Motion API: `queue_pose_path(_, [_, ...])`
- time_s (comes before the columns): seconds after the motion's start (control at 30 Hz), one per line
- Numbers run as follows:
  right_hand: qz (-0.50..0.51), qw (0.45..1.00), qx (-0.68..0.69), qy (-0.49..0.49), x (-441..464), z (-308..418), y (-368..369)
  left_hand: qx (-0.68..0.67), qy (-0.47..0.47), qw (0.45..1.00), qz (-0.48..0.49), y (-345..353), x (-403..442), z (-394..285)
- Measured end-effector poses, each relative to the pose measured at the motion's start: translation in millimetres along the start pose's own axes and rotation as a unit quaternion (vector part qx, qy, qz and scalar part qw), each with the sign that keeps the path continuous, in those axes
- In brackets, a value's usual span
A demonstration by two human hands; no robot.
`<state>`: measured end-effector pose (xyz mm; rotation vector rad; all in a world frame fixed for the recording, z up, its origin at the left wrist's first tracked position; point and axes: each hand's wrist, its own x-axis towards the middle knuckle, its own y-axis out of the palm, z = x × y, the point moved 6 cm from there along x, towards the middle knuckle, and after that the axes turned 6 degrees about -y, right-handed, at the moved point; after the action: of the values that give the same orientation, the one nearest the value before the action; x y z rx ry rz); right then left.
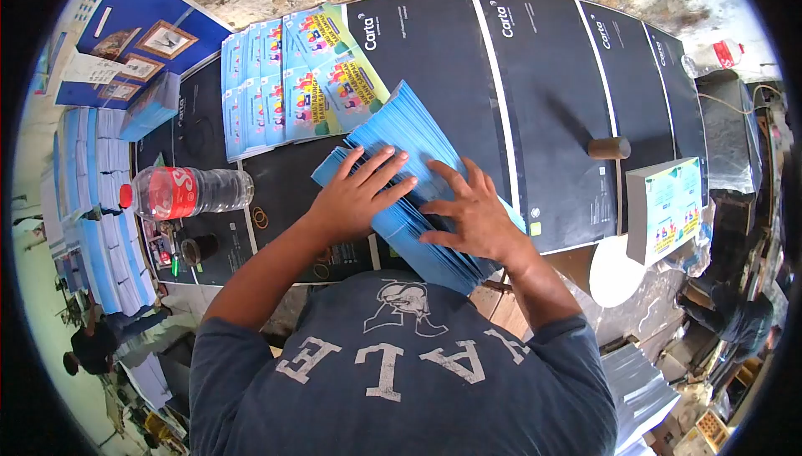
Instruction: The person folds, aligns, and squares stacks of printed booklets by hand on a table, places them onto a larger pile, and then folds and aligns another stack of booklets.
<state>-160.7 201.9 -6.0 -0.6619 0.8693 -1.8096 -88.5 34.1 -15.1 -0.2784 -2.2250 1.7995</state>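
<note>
Blue sheets [405, 118] lie stacked and fanned on the black table [551, 122], to the right of the bottle [190, 193] and well apart from it, beneath both hands. The left hand [355, 189], the one nearer the bottle, rests spread on the sheets, and the right hand [476, 210], farther from the bottle, is spread on them too, neither closed in a grip. Prints [292, 80] lie beyond the bottle, a cup [199, 248] stands on its near side, and rubber bands [261, 211] lie just to its right
</note>
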Motion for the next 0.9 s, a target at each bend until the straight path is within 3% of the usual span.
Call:
queue_pose_path(0.23, [-0.025,0.999,0.036,0.015,3,-5,3,0.023,0.010,1.000,-0.008,2,1,0])
queue_pose_path(0.33, [-0.077,0.978,-0.051,0.188,13,17,7,0.037,0.044,0.998,-0.013,3,-8,1])
queue_pose_path(0.37, [-0.084,0.978,-0.051,0.186,18,24,11,0.027,0.071,0.997,-0.015,4,-13,-2])
queue_pose_path(0.43, [-0.043,0.958,-0.025,0.283,24,17,23,0.035,0.089,0.995,-0.028,7,-19,0])
queue_pose_path(0.53, [-0.097,0.955,-0.024,0.280,6,2,16,0.039,0.137,0.971,-0.192,4,-36,-4])
queue_pose_path(0.57, [-0.113,0.951,-0.010,0.286,-1,-6,7,0.051,0.135,0.969,-0.202,1,-36,-3])
queue_pose_path(0.63, [-0.155,0.943,0.006,0.294,-31,-24,-12,0.043,0.139,0.989,0.016,21,-37,-1])
queue_pose_path(0.67, [-0.151,0.928,0.028,0.340,-42,-28,-27,0.016,0.141,0.987,-0.074,6,-34,-3])
queue_pose_path(0.7, [-0.145,0.908,0.052,0.389,-56,-31,-39,0.019,0.135,0.988,-0.076,0,-31,-2])
queue_pose_path(0.77, [-0.212,0.916,-0.015,0.340,-81,-43,-52,-0.052,0.082,0.983,-0.155,-26,-20,13])
queue_pose_path(0.8, [-0.214,0.916,-0.019,0.338,-93,-52,-49,-0.063,0.026,0.988,-0.138,-38,-15,29])
queue_pose_path(0.9, [-0.176,0.893,-0.069,0.407,-115,-74,-31,-0.196,-0.242,0.943,-0.114,-71,1,90])
